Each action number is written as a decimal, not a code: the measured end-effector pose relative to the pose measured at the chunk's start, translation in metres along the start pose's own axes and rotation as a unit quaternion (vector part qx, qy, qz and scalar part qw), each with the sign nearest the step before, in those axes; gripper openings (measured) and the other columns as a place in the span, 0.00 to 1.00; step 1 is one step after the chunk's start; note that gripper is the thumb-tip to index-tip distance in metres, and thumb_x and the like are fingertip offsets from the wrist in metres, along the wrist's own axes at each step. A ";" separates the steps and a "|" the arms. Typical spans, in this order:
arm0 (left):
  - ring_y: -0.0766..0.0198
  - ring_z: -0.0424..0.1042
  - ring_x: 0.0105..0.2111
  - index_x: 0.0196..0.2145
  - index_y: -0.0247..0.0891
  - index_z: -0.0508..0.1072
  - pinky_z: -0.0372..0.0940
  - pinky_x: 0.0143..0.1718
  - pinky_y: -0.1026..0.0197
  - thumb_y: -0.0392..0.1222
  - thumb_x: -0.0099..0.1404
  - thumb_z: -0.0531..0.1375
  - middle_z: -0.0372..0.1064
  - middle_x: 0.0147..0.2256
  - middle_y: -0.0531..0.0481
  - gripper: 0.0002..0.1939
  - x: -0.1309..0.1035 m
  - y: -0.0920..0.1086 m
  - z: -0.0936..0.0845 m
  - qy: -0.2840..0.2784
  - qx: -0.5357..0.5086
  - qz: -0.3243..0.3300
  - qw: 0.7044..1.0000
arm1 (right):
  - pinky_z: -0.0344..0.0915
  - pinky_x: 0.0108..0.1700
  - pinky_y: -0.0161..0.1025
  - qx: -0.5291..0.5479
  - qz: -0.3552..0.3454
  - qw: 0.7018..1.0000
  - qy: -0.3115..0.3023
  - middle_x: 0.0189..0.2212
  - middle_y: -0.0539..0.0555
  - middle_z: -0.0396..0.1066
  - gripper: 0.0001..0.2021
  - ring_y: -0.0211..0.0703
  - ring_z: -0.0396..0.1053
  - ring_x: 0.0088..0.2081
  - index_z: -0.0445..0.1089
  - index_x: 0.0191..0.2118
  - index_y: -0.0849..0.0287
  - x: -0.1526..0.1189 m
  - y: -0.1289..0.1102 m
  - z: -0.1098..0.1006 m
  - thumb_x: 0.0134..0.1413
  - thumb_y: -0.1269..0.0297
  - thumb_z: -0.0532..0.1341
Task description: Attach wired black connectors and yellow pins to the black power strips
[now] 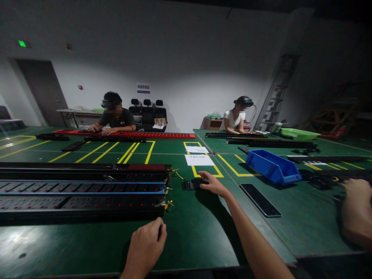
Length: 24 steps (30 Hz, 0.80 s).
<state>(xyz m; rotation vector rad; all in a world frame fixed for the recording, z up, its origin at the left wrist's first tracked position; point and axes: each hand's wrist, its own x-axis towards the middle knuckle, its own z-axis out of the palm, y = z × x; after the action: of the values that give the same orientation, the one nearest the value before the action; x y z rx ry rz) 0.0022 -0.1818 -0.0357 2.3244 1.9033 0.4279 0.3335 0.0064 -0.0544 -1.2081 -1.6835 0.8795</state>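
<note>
My right hand (213, 184) reaches out over the green table with thumb and fingers at the right end of a small black part (192, 184). That part has a flat dark body and a bracket-like left end with small holes. Nearer to me, my left hand (147, 244) rests at the table as a loose fist, with nothing visible in it. Just beyond it lie long black power strips (116, 203) with red-marked sockets, one edged in blue. Yellow-green wire ends (168, 204) stick out of their right ends.
A smartphone (260, 199) and a blue bin (271, 166) are to the right. White paper sheets (199, 160) lie ahead. Another person's arm (359, 209) is at the right edge. Two people work across the table, one (116, 122) at a long red rail (162, 135).
</note>
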 end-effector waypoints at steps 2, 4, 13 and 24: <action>0.63 0.75 0.29 0.35 0.42 0.71 0.54 0.29 0.61 0.42 0.75 0.49 0.75 0.29 0.53 0.14 0.000 0.001 -0.002 0.000 -0.004 -0.001 1.000 | 0.66 0.57 0.51 -0.031 -0.019 0.998 0.060 0.51 0.57 0.75 0.24 0.54 0.71 0.54 0.74 0.52 0.55 0.001 -0.005 0.004 0.44 0.67 0.65; 0.63 0.75 0.29 0.35 0.42 0.71 0.55 0.29 0.61 0.42 0.75 0.48 0.75 0.29 0.53 0.14 0.000 0.002 -0.003 0.001 -0.007 -0.001 1.000 | 0.67 0.55 0.49 -0.075 -0.061 0.989 0.113 0.48 0.57 0.76 0.20 0.52 0.72 0.50 0.75 0.49 0.55 0.002 -0.013 0.014 0.48 0.65 0.63; 0.62 0.77 0.31 0.35 0.43 0.71 0.56 0.30 0.62 0.40 0.74 0.50 0.77 0.30 0.52 0.12 -0.001 0.000 0.001 0.013 -0.018 -0.001 1.000 | 0.64 0.46 0.43 -0.320 -0.124 0.939 -0.015 0.43 0.58 0.78 0.15 0.52 0.73 0.45 0.75 0.53 0.52 0.027 -0.092 0.112 0.68 0.57 0.56; 0.60 0.78 0.33 0.36 0.42 0.71 0.58 0.32 0.62 0.40 0.74 0.50 0.77 0.32 0.51 0.12 -0.002 -0.001 0.004 0.008 -0.022 -0.001 1.000 | 0.65 0.37 0.38 -0.228 -0.033 0.971 0.063 0.30 0.54 0.79 0.09 0.48 0.75 0.33 0.80 0.32 0.55 0.045 -0.074 0.112 0.49 0.73 0.62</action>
<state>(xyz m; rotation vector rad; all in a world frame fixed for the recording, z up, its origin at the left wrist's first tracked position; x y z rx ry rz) 0.0026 -0.1833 -0.0402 2.2988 1.8840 0.4849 0.1967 0.0216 -0.0202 -1.4648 -1.8673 0.3707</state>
